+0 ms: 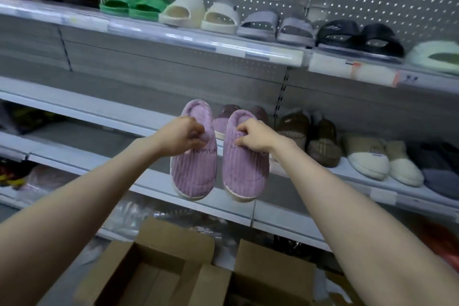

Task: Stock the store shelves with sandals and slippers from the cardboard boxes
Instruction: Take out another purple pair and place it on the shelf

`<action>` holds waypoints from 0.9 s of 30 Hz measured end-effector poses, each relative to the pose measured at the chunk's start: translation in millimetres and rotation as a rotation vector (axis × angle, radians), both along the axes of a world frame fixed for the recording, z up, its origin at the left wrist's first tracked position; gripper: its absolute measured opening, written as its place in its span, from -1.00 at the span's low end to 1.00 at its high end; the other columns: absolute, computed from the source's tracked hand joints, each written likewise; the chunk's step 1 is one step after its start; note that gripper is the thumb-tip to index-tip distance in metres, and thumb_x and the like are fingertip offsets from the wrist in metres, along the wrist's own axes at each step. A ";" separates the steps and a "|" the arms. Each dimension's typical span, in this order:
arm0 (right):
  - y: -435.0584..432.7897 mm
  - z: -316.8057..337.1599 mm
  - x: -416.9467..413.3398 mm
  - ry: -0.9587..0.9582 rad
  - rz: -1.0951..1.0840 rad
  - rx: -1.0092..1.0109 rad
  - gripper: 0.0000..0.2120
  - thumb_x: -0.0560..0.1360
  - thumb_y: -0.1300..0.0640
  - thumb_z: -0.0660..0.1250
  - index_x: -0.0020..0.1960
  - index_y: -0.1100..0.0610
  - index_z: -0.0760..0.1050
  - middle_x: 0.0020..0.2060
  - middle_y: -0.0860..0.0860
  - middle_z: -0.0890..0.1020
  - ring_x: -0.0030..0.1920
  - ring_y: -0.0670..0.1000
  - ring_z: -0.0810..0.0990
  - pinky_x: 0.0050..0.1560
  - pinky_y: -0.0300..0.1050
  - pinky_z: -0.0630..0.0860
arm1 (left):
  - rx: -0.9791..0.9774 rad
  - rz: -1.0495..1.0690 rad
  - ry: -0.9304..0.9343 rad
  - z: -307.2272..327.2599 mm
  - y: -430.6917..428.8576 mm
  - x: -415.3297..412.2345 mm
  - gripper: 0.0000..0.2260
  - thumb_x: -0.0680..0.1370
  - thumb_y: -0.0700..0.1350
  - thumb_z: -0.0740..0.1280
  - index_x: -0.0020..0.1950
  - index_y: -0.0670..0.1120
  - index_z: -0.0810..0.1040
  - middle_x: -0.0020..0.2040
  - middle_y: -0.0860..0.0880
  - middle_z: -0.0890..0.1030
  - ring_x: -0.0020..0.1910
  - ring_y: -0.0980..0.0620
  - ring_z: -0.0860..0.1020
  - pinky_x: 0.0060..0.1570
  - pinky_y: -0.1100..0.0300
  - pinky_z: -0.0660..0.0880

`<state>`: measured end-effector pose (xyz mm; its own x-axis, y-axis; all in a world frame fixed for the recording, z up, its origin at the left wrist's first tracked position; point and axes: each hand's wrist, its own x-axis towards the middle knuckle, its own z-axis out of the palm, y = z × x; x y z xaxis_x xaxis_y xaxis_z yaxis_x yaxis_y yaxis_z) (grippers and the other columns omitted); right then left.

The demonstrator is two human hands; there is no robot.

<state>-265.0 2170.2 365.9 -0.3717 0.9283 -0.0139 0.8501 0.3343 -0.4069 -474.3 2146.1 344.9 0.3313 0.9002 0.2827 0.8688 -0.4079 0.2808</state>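
Observation:
I hold a pair of purple ribbed plush slippers in front of the middle shelf [154, 179], toes hanging down. My left hand [180, 135] grips the opening of the left slipper [192, 171]. My right hand [255, 136] grips the opening of the right slipper [244, 174]. Behind them on the shelf sits another purple pair [224, 117], partly hidden. Two open cardboard boxes [159, 263] stand below at the bottom of the view; their contents are not visible.
The top shelf [173, 40] carries green, cream, lilac and black slides in a row. Brown slippers [320, 139], cream slippers [370, 159] and grey ones line the middle shelf to the right. Bagged goods fill the lower shelves at left and below.

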 end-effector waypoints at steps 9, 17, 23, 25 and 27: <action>83.6 -7.9 -125.5 0.008 -0.204 0.038 -0.90 0.48 0.13 0.34 -0.08 0.17 0.54 -0.23 0.00 0.49 0.01 0.11 0.45 0.04 -0.04 0.33 | -0.012 -0.157 0.071 -9.6 115.5 -129.9 -0.82 0.47 -0.16 0.38 -0.09 -0.29 0.61 -0.13 -0.26 0.56 -0.03 -0.16 0.49 -0.01 0.08 0.37; 150.8 -15.6 -180.5 0.007 -0.324 0.079 -0.66 0.47 0.10 0.37 0.22 0.15 0.54 0.21 0.15 0.57 0.30 0.18 0.44 0.29 0.07 0.35 | -0.062 -0.200 0.098 -15.2 199.9 -178.1 -0.83 0.49 -0.15 0.36 -0.07 -0.27 0.60 -0.11 -0.21 0.51 -0.04 -0.18 0.50 0.01 0.15 0.31; 202.4 -27.6 -197.3 -0.010 -0.334 0.071 -0.69 0.46 0.10 0.38 0.17 0.16 0.56 0.15 0.14 0.60 0.26 0.17 0.47 0.27 0.06 0.37 | -0.076 -0.234 0.121 -23.3 252.1 -191.4 -0.84 0.49 -0.11 0.36 -0.18 -0.21 0.54 -0.15 -0.12 0.44 -0.20 -0.05 0.39 -0.09 0.12 0.34; 217.3 -29.1 -199.0 0.004 -0.327 0.067 -0.67 0.46 0.10 0.38 0.20 0.16 0.55 0.19 0.13 0.59 0.28 0.16 0.47 0.28 0.04 0.39 | -0.085 -0.238 0.130 -23.8 266.3 -193.3 -0.82 0.50 -0.11 0.36 -0.26 -0.15 0.46 -0.16 -0.13 0.44 -0.21 -0.07 0.39 -0.11 0.12 0.33; 233.3 -31.0 -199.1 0.018 -0.306 0.058 -0.63 0.48 0.12 0.37 0.27 0.19 0.51 0.27 0.12 0.54 0.32 0.13 0.45 0.29 -0.06 0.36 | -0.102 -0.234 0.136 -24.3 282.0 -195.1 -0.81 0.50 -0.12 0.36 -0.26 -0.16 0.45 -0.19 -0.14 0.45 -0.19 -0.14 0.45 -0.14 0.12 0.33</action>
